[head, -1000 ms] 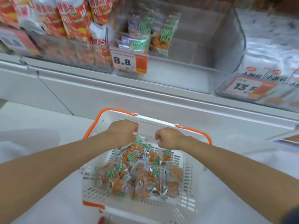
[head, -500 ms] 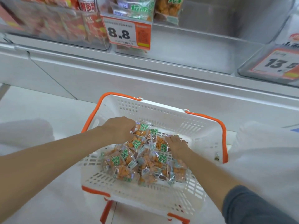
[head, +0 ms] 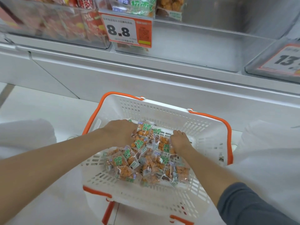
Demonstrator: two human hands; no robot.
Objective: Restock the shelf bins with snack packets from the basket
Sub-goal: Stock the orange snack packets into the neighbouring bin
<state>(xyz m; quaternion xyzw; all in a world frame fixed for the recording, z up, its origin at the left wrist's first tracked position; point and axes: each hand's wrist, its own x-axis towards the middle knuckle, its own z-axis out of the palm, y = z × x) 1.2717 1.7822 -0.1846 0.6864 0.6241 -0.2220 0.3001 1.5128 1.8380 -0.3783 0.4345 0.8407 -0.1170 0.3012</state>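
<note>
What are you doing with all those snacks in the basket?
A person is reaching both hands into a white basket with orange handles, gathering small snack packets piled inside. The left hand and the right hand are both down on the pile. Above, the clear shelf bin with the 8.8 price tag holds a few of the same packets and has lots of room left.

There was only one view, from a wide-angle camera on the person's head. It looked forward and steeply down, close over the white basket (head: 164, 111), both forearms reaching in from the bottom edge. Its upper part caught the shelf bins (head: 194, 51) from just below, their front faces near and curved by the lens.
</note>
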